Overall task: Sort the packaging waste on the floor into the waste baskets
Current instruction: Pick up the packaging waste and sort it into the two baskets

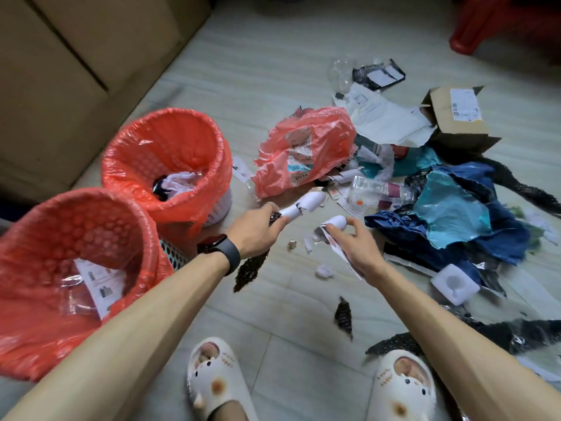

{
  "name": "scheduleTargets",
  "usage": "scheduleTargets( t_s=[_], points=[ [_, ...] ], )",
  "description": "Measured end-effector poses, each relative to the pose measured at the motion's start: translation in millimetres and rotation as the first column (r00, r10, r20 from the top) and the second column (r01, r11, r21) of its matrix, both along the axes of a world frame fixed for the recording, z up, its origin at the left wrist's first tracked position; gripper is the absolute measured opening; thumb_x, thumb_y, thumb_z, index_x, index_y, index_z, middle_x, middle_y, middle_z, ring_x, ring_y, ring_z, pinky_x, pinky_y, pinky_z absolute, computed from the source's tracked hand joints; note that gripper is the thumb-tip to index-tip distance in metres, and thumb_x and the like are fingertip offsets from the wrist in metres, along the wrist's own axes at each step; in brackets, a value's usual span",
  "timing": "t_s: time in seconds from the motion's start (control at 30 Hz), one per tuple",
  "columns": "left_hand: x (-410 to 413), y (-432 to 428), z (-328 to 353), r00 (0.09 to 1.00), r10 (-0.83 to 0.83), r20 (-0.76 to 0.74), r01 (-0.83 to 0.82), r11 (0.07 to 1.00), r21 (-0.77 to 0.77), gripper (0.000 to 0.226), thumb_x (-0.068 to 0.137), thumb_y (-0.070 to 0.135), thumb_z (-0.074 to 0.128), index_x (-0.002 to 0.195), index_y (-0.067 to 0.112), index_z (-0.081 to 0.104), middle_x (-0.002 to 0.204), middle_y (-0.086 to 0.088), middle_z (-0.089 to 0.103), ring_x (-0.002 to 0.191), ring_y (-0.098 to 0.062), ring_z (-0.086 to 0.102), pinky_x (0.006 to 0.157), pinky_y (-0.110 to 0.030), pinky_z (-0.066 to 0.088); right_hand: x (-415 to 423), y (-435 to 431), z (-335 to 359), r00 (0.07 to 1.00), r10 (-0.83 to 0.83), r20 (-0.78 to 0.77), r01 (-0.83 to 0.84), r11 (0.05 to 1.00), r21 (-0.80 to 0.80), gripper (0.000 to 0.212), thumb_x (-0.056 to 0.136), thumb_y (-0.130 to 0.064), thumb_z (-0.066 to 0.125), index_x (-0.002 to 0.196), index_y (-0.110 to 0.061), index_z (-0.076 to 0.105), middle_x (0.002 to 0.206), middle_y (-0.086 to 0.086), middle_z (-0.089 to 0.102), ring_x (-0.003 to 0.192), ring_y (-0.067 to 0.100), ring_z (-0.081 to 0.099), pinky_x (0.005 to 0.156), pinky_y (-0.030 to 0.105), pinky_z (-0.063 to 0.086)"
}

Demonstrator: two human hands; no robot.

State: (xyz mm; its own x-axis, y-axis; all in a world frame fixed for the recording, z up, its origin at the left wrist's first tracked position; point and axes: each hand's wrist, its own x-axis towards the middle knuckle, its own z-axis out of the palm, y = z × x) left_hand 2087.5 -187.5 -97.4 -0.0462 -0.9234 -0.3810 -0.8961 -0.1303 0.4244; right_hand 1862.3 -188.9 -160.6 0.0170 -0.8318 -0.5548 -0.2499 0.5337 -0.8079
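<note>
My left hand [258,229] grips a torn white paper piece [303,206] together with a black plastic strip [250,268] that hangs below it. My right hand [355,241] holds another torn white paper scrap [332,227] just right of it. Two baskets lined with red bags stand at the left: the near basket [39,226] holds clear film and a printed sheet, the far basket [194,129] holds white and dark scraps. A pile of waste lies to the right: a red plastic bag [306,147], blue plastic wrap [449,214], a clear plastic package [370,189] and white paper [385,117].
A small open cardboard box [455,117] sits at the pile's far side. A white foam insert [453,284] and black plastic scraps [343,314] lie near my feet in white slippers [212,381]. Large cardboard boxes [76,62] stand behind the baskets. A red stool leg [467,41] is at top right.
</note>
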Motion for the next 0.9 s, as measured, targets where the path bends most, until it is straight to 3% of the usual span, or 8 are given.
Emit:
scheduleTargets(
  t_s=[0.07, 0.13, 0.2, 0.33, 0.43, 0.53, 0.7, 0.9],
  points=[
    [12.6, 11.1, 21.7, 0.998, 0.058, -0.027, -0.059, 0.997, -0.042, 0.034, 0.1, 0.046, 0.042, 0.111, 0.015, 0.053, 0.09, -0.008, 0.061, 0.092, -0.034, 0.059, 0.069, -0.037, 0.039, 6.0, -2.1, 22.9, 0.999, -0.024, 0.036, 0.023, 0.999, 0.025, 0.057, 0.076, -0.06, 0.067, 0.113, -0.016, 0.064, 0.099, 0.005, 0.075, 0.053, 0.01, 0.056, 0.05, 0.024, 0.042],
    [28.2, 26.0, 43.1, 0.988, 0.137, -0.067, -0.143, 0.985, -0.094, 0.033, 0.099, 0.047, 0.045, 0.109, 0.017, 0.054, 0.094, -0.008, 0.064, 0.095, -0.033, 0.06, 0.075, -0.039, 0.043, 10.2, -1.5, 48.3, 0.997, -0.001, 0.078, -0.001, 0.999, 0.035, 0.054, 0.085, -0.055, 0.061, 0.11, -0.008, 0.069, 0.095, 0.006, 0.074, 0.045, 0.012, 0.036, 0.044, 0.022, 0.025],
    [43.0, 41.2, 62.2, 0.974, 0.194, -0.117, -0.21, 0.967, -0.144, 0.034, 0.097, 0.048, 0.049, 0.113, 0.02, 0.058, 0.101, -0.006, 0.068, 0.099, -0.03, 0.061, 0.085, -0.041, 0.047, 15.8, -1.5, 74.2, 0.997, 0.036, 0.075, -0.036, 0.999, -0.002, 0.034, 0.094, -0.044, 0.058, 0.1, -0.015, 0.075, 0.094, 0.007, 0.074, 0.045, 0.013, 0.033, 0.044, 0.022, 0.023],
    [76.3, 81.0, 104.1, 0.931, 0.301, -0.207, -0.346, 0.909, -0.232, 0.029, 0.092, 0.049, 0.056, 0.113, 0.03, 0.062, 0.103, 0.006, 0.069, 0.098, -0.018, 0.062, 0.087, -0.035, 0.047, 49.6, 0.9, 118.5, 0.989, 0.128, 0.074, -0.116, 0.983, -0.145, 0.025, 0.094, -0.036, 0.063, 0.101, -0.014, 0.074, 0.086, 0.004, 0.072, 0.036, 0.001, 0.04, 0.036, 0.018, 0.03],
    [110.7, 115.8, 128.1, 0.888, 0.404, -0.219, -0.453, 0.85, -0.271, 0.025, 0.091, 0.046, 0.061, 0.111, 0.033, 0.064, 0.095, 0.008, 0.069, 0.091, -0.016, 0.062, 0.076, -0.031, 0.043, 92.5, 1.6, 143.3, 0.977, 0.207, 0.056, -0.188, 0.951, -0.245, 0.025, 0.084, -0.033, 0.075, 0.091, -0.011, 0.068, 0.072, -0.005, 0.068, 0.053, 0.003, 0.062, 0.054, 0.022, 0.048],
    [152.4, 154.1, 143.1, 0.823, 0.528, -0.208, -0.567, 0.778, -0.271, 0.024, 0.087, 0.05, 0.065, 0.105, 0.033, 0.066, 0.09, 0.013, 0.069, 0.085, -0.011, 0.062, 0.074, -0.029, 0.043, 145.3, 7.9, 162.2, 0.889, 0.393, -0.237, -0.453, 0.83, -0.325, 0.037, 0.074, -0.049, 0.078, 0.09, -0.019, 0.064, 0.084, -0.005, 0.072, 0.081, 0.016, 0.069, 0.075, 0.033, 0.054],
    [210.4, 216.1, 137.9, 0.672, 0.716, -0.191, -0.74, 0.636, -0.219, 0.019, 0.084, 0.048, 0.068, 0.093, 0.032, 0.066, 0.083, 0.014, 0.068, 0.081, -0.011, 0.064, 0.071, -0.029, 0.048, 238.1, 43.5, 186.9, 0.741, 0.508, -0.44, -0.668, 0.624, -0.405, 0.028, 0.091, -0.048, 0.061, 0.092, -0.021, 0.056, 0.098, 0.001, 0.069, 0.092, 0.024, 0.062, 0.072, 0.032, 0.041],
    [240.1, 243.3, 116.1, 0.564, 0.807, -0.175, -0.826, 0.554, -0.103, 0.032, 0.084, 0.052, 0.066, 0.091, 0.02, 0.068, 0.08, 0.0, 0.07, 0.073, -0.015, 0.061, 0.065, -0.027, 0.044, 319.7, 78.2, 156.4, 0.716, 0.58, -0.39, -0.698, 0.601, -0.388, 0.024, 0.096, -0.036, 0.052, 0.095, -0.012, 0.053, 0.098, 0.015, 0.068, 0.097, 0.035, 0.062, 0.079, 0.039, 0.045]
  ],
)
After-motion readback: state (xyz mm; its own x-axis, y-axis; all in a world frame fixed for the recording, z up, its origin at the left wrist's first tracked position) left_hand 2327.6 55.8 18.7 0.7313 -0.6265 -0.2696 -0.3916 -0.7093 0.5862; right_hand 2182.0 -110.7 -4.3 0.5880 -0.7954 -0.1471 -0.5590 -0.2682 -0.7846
